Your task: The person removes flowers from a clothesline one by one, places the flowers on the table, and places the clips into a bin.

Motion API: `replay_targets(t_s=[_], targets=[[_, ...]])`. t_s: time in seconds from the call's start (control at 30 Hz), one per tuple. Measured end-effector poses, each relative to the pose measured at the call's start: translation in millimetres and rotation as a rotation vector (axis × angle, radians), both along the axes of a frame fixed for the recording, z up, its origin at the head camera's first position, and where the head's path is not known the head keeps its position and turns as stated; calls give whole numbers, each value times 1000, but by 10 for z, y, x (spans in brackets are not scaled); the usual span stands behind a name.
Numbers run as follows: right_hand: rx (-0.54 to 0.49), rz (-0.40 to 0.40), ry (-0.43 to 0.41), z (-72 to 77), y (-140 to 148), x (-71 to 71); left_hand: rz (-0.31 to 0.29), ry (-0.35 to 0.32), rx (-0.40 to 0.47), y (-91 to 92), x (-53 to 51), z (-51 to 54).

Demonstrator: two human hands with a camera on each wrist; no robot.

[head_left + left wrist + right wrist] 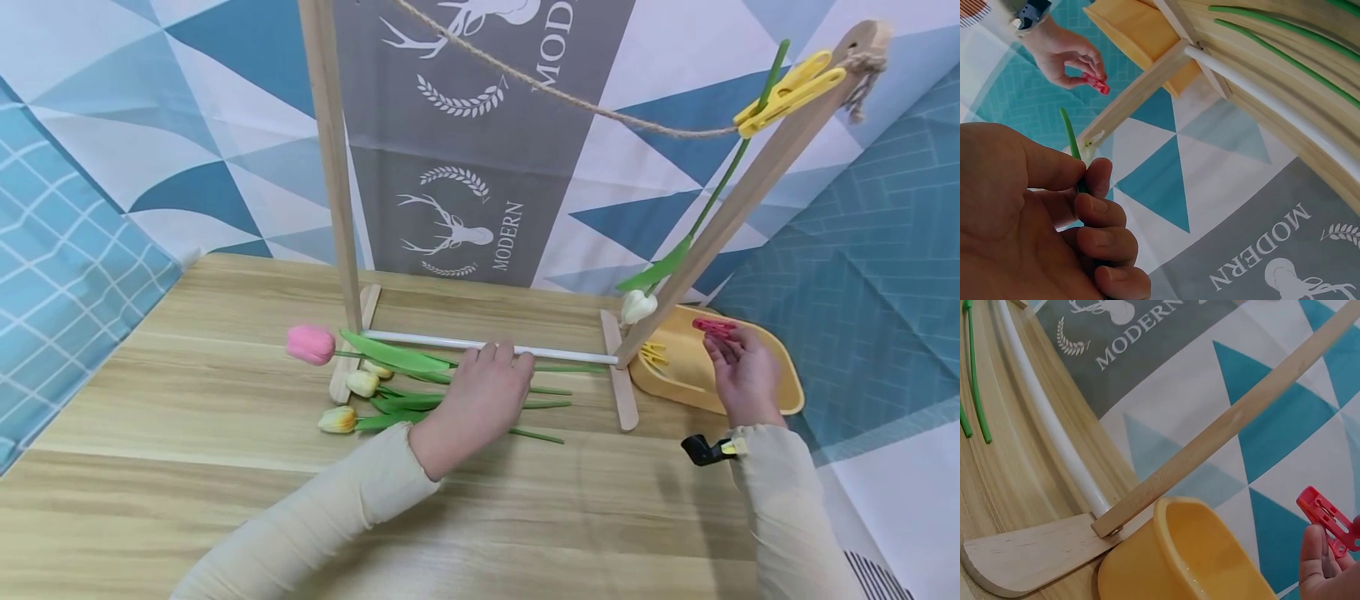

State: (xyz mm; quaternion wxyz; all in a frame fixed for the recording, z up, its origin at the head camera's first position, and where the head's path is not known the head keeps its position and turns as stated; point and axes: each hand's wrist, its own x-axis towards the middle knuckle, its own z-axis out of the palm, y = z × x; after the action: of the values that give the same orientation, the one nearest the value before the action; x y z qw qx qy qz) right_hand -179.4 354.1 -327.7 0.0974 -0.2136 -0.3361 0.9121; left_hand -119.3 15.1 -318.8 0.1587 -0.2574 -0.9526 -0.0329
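Note:
My left hand grips a tulip's green stem, whose cut end sticks up past the thumb in the left wrist view. It appears to belong to the pink tulip, whose head points left. Beneath that hand lie several pale tulips, among them a yellow-white one. My right hand pinches a red clothespin between thumb and fingers, over the yellow bin. Upside down from the rope hangs a white tulip, clamped by a yellow clothespin.
Two wooden posts hold up the rope, the left post and the right post. A white bar joins their feet. Yellow clothespins lie inside the bin. Patterned cloth stands behind the wooden table.

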Motion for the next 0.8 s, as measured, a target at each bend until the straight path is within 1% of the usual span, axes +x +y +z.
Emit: replay_targets(t_s=[0.07,0.27,0.5,0.67,0.8], targets=[[-3,2,-7,-18,2,-10,3,-4,-2,2,9,-15],[9,2,-32,-72,4,-59,4,14,-24,-8,34,-49],[31,7,-89,-130,17,-124,11,-70,-41,-12,51,-106],[45,4,-135,-181,34,-168,14,-87,-56,-25,78,-145],[55,-1,-173,-215,45,-192,19,-125,-56,-31,95,-186]])
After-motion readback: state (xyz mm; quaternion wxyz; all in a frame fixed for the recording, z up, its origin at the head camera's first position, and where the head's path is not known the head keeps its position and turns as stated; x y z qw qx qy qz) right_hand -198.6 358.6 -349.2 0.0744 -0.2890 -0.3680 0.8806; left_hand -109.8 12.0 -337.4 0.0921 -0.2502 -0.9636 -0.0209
